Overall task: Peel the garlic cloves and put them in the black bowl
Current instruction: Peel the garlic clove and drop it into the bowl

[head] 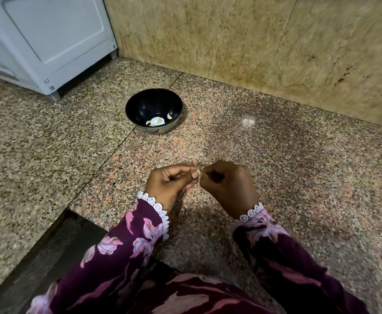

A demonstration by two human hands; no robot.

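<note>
A black bowl [154, 108] stands on the speckled granite counter [276, 155], well beyond my hands. Inside it lie a garlic piece with pale skin [156, 121] and a small peeled clove [169, 116]. Near the counter's front, my left hand [169, 183] and my right hand [227, 185] meet fingertip to fingertip. Between them they pinch a small pale garlic clove [198, 173]. Most of that clove is hidden by the fingers.
A white appliance [47, 41] on short feet stands at the back left. A beige stone wall [253, 41] closes off the back and right. A dark step-down edge [56, 245] cuts into the counter at the front left.
</note>
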